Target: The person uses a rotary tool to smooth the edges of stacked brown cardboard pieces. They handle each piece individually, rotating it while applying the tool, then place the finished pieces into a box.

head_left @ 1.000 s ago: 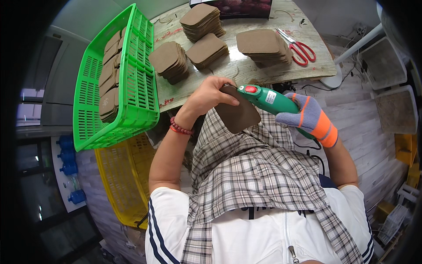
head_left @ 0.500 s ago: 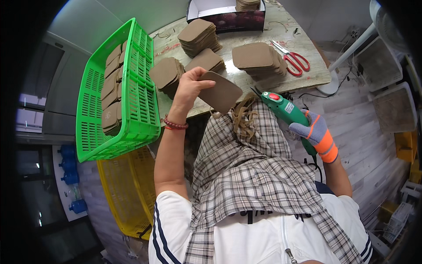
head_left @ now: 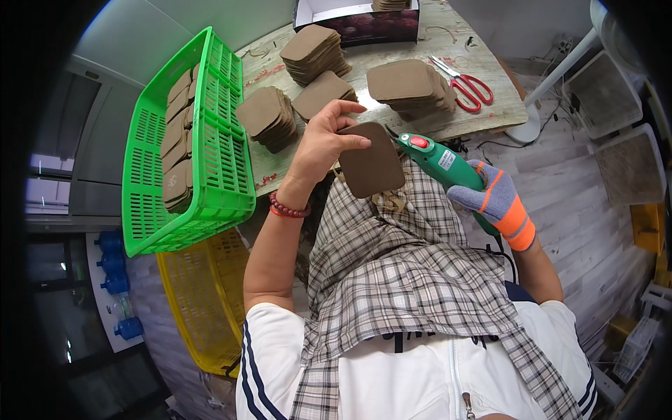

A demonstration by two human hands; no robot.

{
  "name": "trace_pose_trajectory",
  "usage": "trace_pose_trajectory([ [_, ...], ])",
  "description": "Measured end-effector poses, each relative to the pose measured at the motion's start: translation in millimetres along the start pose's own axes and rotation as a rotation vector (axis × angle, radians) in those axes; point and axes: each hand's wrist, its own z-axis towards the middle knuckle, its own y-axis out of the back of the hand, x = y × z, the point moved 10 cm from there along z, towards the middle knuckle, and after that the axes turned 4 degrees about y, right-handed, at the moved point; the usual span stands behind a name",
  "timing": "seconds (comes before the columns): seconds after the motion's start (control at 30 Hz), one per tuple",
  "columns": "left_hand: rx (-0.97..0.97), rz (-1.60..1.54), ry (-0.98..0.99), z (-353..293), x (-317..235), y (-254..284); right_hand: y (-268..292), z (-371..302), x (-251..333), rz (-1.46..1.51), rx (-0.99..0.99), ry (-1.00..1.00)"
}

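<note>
left hand (head_left: 325, 144) pinches brown pad (head_left: 372, 165) | right hand (head_left: 498, 199) grips green power tool (head_left: 449, 164) | tool-to-pad contact unclear

L fisheye head cam looks down, hands (head_left: 323, 145) nr.

The left hand (head_left: 323, 145) is pinching a brown patch (head_left: 374, 166); the gloved right hand (head_left: 497, 199) is pointing a green power tool (head_left: 458, 170) at its edge. Beyond, brown stacks (head_left: 402, 80) are standing on the table (head_left: 505, 108), red-handled scissors (head_left: 457, 79) lying beside one.
</note>
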Motion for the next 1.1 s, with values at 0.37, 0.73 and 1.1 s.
trace_pose_trajectory([
  [0.37, 0.152, 0.139, 0.114, -1, 6, -21, -5, 1, 5, -0.010, 0.043, -0.005],
  [0.73, 0.024, 0.201, -0.020, 11, 13, 21, 15, -7, -10, 0.090, -0.043, -0.103],
  [1.1, -0.454, -0.539, -0.045, 91, 33, 55, 31, -28, -28, 0.075, -0.132, -0.114],
])
